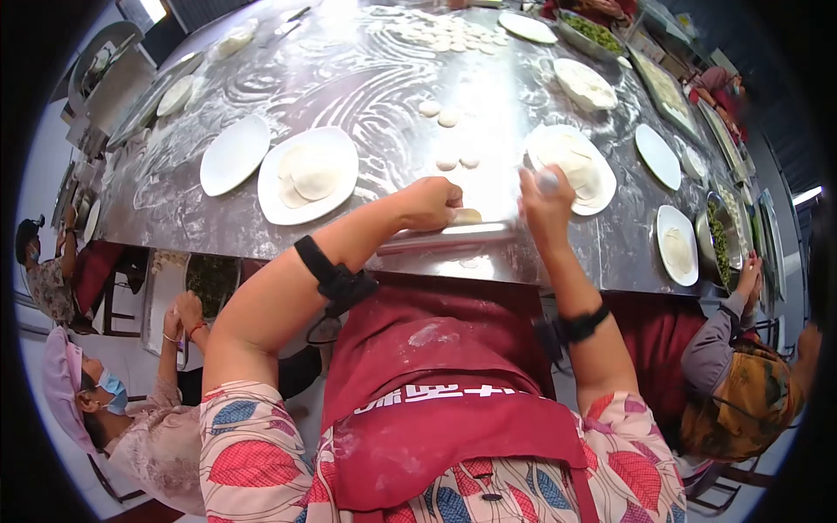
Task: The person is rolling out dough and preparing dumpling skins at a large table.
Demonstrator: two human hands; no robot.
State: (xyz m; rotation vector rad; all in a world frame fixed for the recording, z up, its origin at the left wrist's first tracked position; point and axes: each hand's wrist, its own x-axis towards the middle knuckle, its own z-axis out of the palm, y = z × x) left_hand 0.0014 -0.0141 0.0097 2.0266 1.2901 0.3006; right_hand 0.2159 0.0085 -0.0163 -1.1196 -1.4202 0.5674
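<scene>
My left hand (431,204) is closed, fingers curled down at the table's front edge, on what looks like a small tan piece of dough (468,214). My right hand (547,202) is raised in front of the right white plate, blurred, its fingers wrapped around something greyish that I cannot make out. Behind it, flat round dough wrappers (571,166) are piled on the right plate (603,193). More wrappers (312,178) lie stacked on the left plate (342,153). Small dough balls (447,163) sit on the table just beyond my left hand.
The floured metal table (392,87) holds a white plate (235,157) at left and further dough rounds (449,33) at the back. A bowl of green filling (718,231) stands at right. Co-workers sit close on both sides; one's hands (181,315) are at lower left.
</scene>
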